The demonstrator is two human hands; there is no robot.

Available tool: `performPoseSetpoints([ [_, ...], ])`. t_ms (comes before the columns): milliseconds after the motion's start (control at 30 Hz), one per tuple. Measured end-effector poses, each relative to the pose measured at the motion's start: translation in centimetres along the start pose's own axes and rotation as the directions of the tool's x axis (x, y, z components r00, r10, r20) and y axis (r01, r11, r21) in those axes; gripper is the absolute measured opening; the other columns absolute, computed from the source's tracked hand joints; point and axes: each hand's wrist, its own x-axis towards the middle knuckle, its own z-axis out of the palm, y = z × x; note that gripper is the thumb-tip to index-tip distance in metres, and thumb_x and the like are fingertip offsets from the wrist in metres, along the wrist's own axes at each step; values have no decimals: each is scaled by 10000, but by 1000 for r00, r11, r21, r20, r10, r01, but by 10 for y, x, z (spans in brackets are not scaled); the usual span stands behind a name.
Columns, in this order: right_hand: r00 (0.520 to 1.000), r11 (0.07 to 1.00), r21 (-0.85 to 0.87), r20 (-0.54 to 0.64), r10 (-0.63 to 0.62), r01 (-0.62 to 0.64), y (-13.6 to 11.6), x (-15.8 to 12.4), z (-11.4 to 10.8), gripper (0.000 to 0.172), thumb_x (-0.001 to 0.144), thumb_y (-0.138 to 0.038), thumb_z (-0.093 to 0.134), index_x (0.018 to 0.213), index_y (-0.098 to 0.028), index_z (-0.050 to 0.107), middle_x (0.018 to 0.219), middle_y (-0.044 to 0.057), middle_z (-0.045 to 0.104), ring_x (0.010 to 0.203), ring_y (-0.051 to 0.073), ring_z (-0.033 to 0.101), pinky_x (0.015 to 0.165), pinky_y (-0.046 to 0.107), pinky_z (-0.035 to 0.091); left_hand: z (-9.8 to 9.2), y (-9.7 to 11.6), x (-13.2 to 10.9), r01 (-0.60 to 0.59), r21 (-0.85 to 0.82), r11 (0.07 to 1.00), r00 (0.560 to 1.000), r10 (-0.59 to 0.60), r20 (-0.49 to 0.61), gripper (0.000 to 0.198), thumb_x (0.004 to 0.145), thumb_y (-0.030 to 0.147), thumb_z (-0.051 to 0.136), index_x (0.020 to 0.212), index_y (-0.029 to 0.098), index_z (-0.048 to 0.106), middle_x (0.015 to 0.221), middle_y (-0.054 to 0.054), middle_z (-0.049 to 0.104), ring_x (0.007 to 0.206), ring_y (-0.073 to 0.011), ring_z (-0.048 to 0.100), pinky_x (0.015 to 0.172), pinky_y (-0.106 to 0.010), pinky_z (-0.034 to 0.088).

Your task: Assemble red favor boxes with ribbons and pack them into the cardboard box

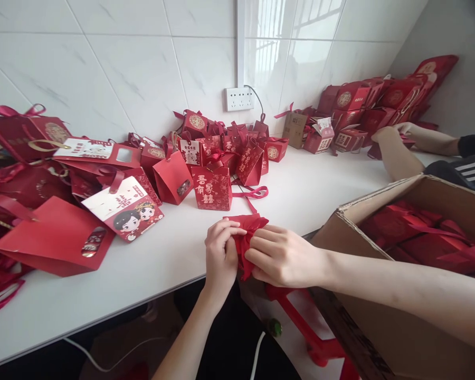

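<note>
At the table's front edge both my hands grip a crumpled bright red piece, soft like thin cloth or film; its kind I cannot make out. My left hand is closed on its left side, thumb and fingers pinching it. From the right, my right hand has its fingers curled over it, hiding much of it. Just beyond my hands stands a red gift box with gold characters. A loop of red ribbon lies beside that box on the white table.
Many red gift boxes and bags are heaped at the left, with more along the wall. An open cardboard box holding red boxes stands at my right. Another person's hands are by the far-right pile. A red stool is below.
</note>
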Motion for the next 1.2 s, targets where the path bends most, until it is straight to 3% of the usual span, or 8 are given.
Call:
performPoseSetpoints([
  [167,999,999,31,-20,42,-42,-6,0,2,250,856,-131,394,617,-184,444,584,-7,459,544,123,391,537,262,309,-10,8,9,60,-41,997,990,-54,132,257,837,215,386,746,215,626,989,-37,610,1060,-196,511,955,-344,403],
  [367,998,996,64,-2,55,-55,-7,1,2,281,866,-124,380,616,-170,499,566,-6,476,533,122,384,536,261,312,-19,17,29,43,232,972,957,-107,270,82,794,263,516,808,226,588,896,-13,617,968,-219,523,843,-365,417],
  [500,999,996,74,-7,46,-46,-8,1,2,262,865,-150,418,643,-154,556,606,13,521,577,129,410,581,273,322,-19,17,34,-6,287,958,937,-95,337,118,801,253,512,807,247,629,938,-13,604,993,-222,510,850,-369,411],
  [967,997,996,90,-73,15,-8,-12,1,7,301,892,-125,436,614,-153,549,581,-9,530,562,109,421,603,267,303,-8,3,26,-84,207,975,978,41,205,98,768,181,564,702,214,629,825,-19,576,903,-188,517,793,-295,473],
  [1100,996,975,216,79,33,-49,-2,6,-9,298,924,-247,395,707,-151,576,625,13,573,576,117,473,621,268,328,-8,5,26,-58,205,977,979,16,203,108,761,166,562,685,212,623,825,-22,579,911,-196,514,799,-313,475],
  [1167,949,938,239,248,193,-253,6,7,-21,328,929,-320,364,741,-150,572,618,19,572,539,115,473,579,260,326,-8,6,25,-36,199,979,976,-8,216,108,767,165,554,698,213,623,837,-24,582,933,-203,507,804,-321,475],
  [1200,892,908,188,343,295,-373,10,8,-27,358,931,-348,347,727,-152,565,593,18,562,508,113,465,542,257,308,-7,6,25,-30,192,981,975,-13,221,104,773,169,549,713,212,623,845,-25,582,943,-204,503,810,-324,473],
])
